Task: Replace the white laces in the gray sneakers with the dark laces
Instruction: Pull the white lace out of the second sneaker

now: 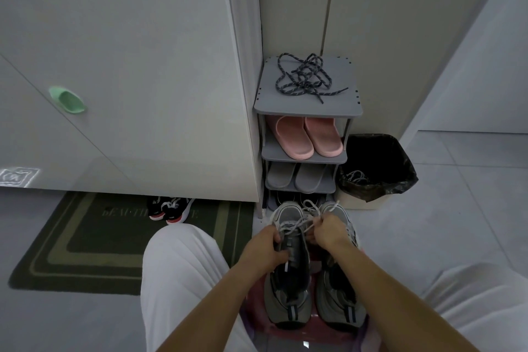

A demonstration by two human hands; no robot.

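Two gray sneakers stand side by side between my knees, toes pointing away from me. My left hand [265,248] grips the left sneaker [288,280] at its tongue and eyelets. My right hand [328,230] pinches the white lace [297,223] that runs across the left sneaker's top. The right sneaker [340,294] is partly hidden under my right forearm. The dark laces [305,77] lie in a tangle on the top of the gray shoe rack [265,103], well beyond both hands.
The rack holds pink slippers [305,134] and gray slippers [297,177]. A bin lined with a black bag [377,163] stands right of the rack, with a light lace inside. A green doormat [85,240] and black sneakers [171,208] lie left, under a white cabinet [128,66].
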